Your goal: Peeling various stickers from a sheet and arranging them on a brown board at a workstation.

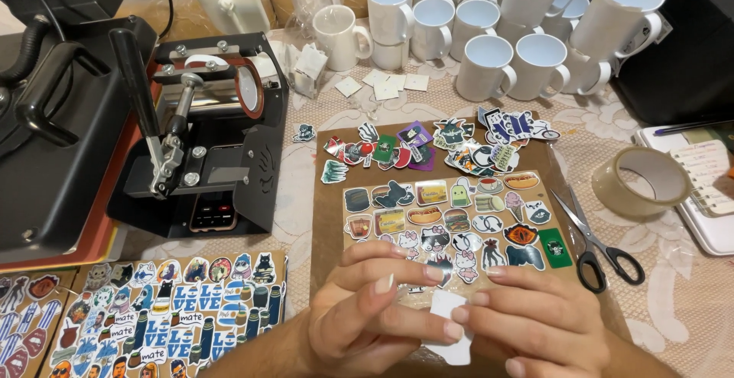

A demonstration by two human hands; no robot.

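Head view: wrists cut off at bottom edge; lower part of white paper piece (449, 324) hidden behind fingers, its printed face not visible. Left hand (367, 309) and right hand (527, 321) both pinch paper piece, fingertips pressed together, just below sticker sheet (451, 217) on brown board (325, 217). Scissors (596, 240) right of sheet.

Bright, even indoor light falls from above. Shadows stay soft and short under the white mugs (489, 61). The tape roll (642, 181) glints faintly. Focus is sharp; edges bend slightly.
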